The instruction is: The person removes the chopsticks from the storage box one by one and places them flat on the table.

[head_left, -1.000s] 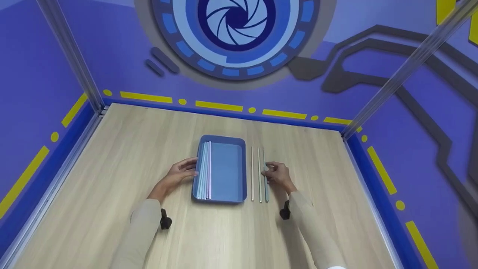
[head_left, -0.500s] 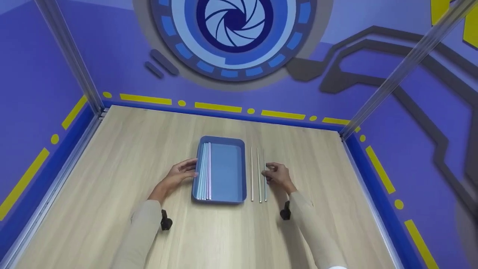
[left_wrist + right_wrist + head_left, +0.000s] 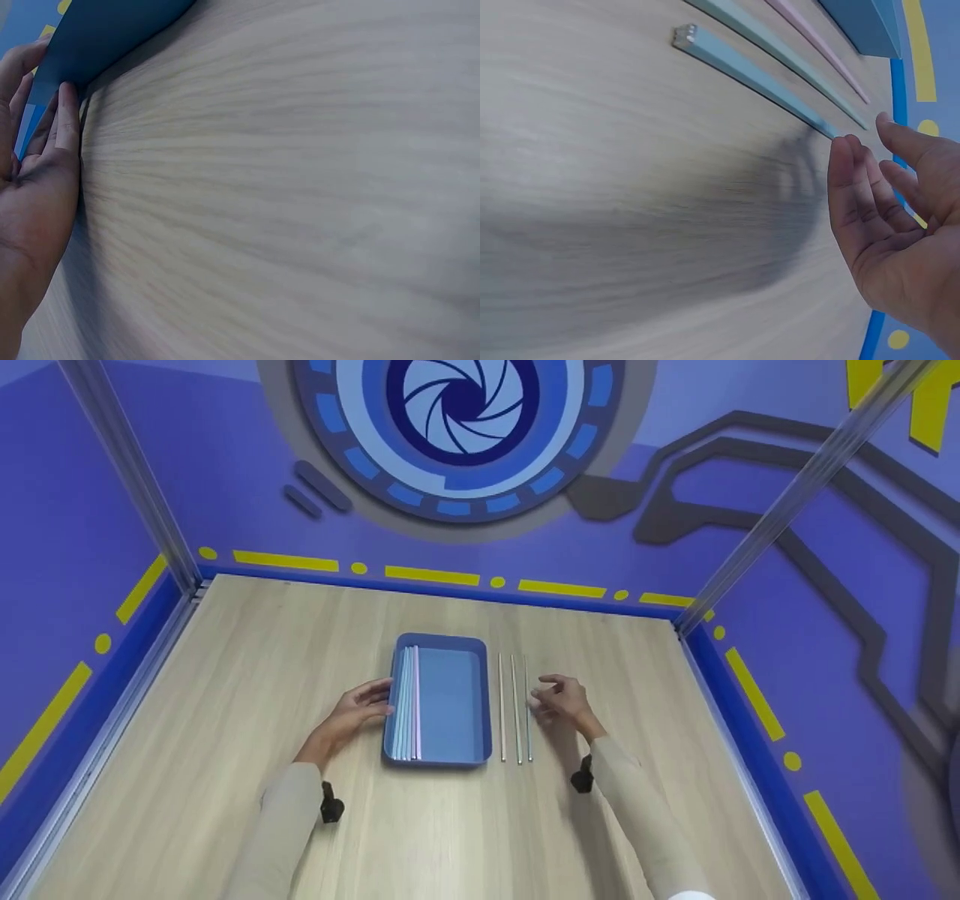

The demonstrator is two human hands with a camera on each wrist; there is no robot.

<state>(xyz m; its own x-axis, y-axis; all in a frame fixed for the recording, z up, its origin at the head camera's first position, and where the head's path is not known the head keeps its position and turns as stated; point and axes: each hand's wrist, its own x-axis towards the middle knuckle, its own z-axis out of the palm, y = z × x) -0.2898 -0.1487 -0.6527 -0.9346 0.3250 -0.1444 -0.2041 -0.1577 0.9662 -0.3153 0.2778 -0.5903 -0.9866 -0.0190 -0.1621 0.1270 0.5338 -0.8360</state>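
A blue rectangular tray (image 3: pixel 451 705) lies on the table, with several pale blue and pink chopsticks (image 3: pixel 409 701) side by side along its left wall. My left hand (image 3: pixel 351 718) touches the outside of that wall with nearly straight fingers, seen also in the left wrist view. Right of the tray, three chopsticks lie roughly parallel on the tabletop: pink (image 3: pixel 502 712), green (image 3: pixel 517 712) and blue (image 3: pixel 529 731). My right hand (image 3: pixel 568 702) is just right of the blue one, its fingers loosely bent and holding nothing. In the right wrist view the fingertips hover near the blue chopstick (image 3: pixel 754 77).
The wooden table (image 3: pixel 435 832) is bounded by a patterned purple back wall (image 3: pixel 247 510) and side walls. Metal posts (image 3: pixel 124 472) stand at the back corners. Black wrist devices (image 3: pixel 331 804) hang by both sleeves.
My right hand has let go of the blue chopstick and drawn slightly away to the right. The blue chopstick now lies nearer the green one. My left hand stays at the tray.
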